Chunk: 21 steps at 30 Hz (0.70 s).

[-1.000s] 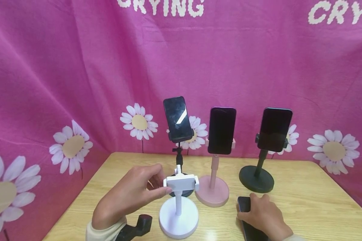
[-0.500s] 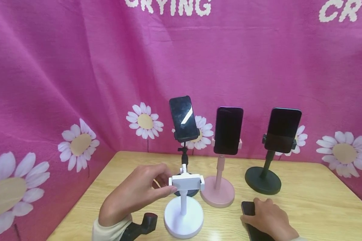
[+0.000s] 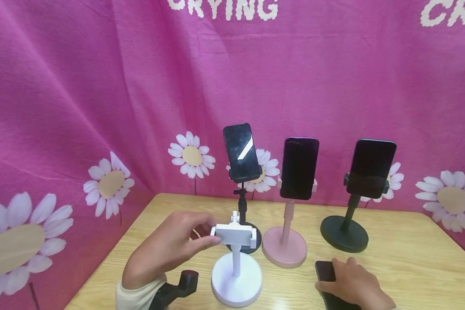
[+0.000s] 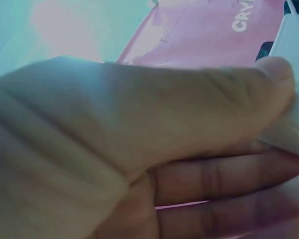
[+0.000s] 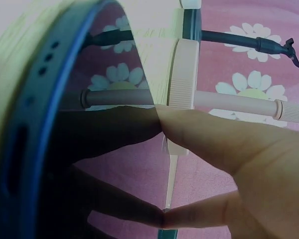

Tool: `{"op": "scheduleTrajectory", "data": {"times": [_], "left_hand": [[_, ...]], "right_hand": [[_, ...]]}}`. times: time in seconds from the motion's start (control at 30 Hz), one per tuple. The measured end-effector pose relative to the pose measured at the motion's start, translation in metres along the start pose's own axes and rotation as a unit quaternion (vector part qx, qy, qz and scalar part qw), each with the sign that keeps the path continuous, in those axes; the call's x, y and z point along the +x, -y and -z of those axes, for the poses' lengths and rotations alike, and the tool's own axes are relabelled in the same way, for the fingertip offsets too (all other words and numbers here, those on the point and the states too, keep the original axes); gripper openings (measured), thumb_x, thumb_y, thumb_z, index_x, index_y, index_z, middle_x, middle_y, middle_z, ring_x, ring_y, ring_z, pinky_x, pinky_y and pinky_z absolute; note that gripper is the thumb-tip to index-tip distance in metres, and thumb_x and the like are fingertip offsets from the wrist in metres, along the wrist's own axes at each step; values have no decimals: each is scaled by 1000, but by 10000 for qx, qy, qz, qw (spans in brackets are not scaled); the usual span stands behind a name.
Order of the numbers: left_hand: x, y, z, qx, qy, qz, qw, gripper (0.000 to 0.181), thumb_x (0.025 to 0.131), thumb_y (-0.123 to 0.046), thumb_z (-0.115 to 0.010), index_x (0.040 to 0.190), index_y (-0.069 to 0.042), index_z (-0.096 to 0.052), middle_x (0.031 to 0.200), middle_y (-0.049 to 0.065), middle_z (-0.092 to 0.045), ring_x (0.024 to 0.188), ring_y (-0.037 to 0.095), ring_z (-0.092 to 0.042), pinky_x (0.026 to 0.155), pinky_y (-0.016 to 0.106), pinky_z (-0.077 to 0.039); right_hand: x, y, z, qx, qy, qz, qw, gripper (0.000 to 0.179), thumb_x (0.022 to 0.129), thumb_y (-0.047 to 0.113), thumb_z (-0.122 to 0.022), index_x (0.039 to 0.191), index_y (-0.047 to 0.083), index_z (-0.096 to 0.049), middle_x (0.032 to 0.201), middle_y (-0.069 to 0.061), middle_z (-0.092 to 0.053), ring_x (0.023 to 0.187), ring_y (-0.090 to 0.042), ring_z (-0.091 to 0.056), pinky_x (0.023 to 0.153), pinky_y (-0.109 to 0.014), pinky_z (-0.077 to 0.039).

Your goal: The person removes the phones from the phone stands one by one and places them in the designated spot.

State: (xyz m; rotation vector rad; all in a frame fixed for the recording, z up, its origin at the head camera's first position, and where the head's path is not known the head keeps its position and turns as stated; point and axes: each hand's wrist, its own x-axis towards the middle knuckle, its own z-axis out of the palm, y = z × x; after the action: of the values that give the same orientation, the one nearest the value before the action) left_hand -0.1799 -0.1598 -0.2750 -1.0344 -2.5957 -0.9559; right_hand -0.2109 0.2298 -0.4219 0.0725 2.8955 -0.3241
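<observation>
In the head view my left hand pinches the left side of the clamp on a white phone stand, thumb in front and fingers behind. The clamp has no phone in it. The left wrist view shows the thumb against the white clamp, the rest cut off by the frame edge. On the table at the lower right lies a dark smartphone, screen up. My right hand reaches over it and grips its edges. Close up, the phone mirrors my fingertips.
Three stands hold upright phones behind: a thin black stand directly behind the white one, a pink stand and a black stand farther right. A pink flowered cloth hangs behind the wooden table.
The whole view has panned left. The white clamp, in my left fingers, has swung slightly left over its base. My right hand and the phone under it have shifted a little toward me.
</observation>
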Motion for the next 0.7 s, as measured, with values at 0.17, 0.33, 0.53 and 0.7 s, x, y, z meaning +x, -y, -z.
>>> {"op": "scheduleTrajectory", "data": {"times": [0.17, 0.33, 0.53, 0.7], "left_hand": [[-10, 6, 7, -13, -101, 222, 9997, 10, 86, -20, -73, 93, -18, -67, 83, -12, -66, 75, 2, -62, 67, 25, -53], [-20, 10, 15, 231, -275, 663, 9972, 12, 86, -19, -73, 96, -17, -67, 86, -11, -66, 79, 4, -63, 69, 26, -53], [-28, 15, 21, 723, -661, 970, 9905, 13, 84, -14, -74, 95, -16, -67, 82, -10, -67, 77, 5, -61, 68, 29, -52], [-29, 16, 24, 1077, -976, 1286, 9810, 11, 86, -12, -71, 96, -14, -67, 80, -7, -67, 71, 7, -58, 67, 32, -49]], "right_hand": [[1, -1, -1, -52, -34, 45, 10000, 100, 66, 73, -70, 123, -7, -53, 91, -18, -51, 76, -28, -51, 60, -44, -47], [2, 0, -2, -69, 29, 48, 10000, 100, 65, 74, -70, 122, -7, -54, 90, -19, -52, 76, -28, -51, 60, -44, -47], [1, -1, -2, -14, -14, 102, 9999, 100, 65, 73, -70, 122, -7, -53, 90, -19, -52, 75, -27, -53, 60, -45, -47], [0, -1, 0, -7, -48, 135, 9999, 101, 66, 73, -69, 122, -9, -53, 92, -21, -53, 76, -28, -53, 61, -47, -48]]}}
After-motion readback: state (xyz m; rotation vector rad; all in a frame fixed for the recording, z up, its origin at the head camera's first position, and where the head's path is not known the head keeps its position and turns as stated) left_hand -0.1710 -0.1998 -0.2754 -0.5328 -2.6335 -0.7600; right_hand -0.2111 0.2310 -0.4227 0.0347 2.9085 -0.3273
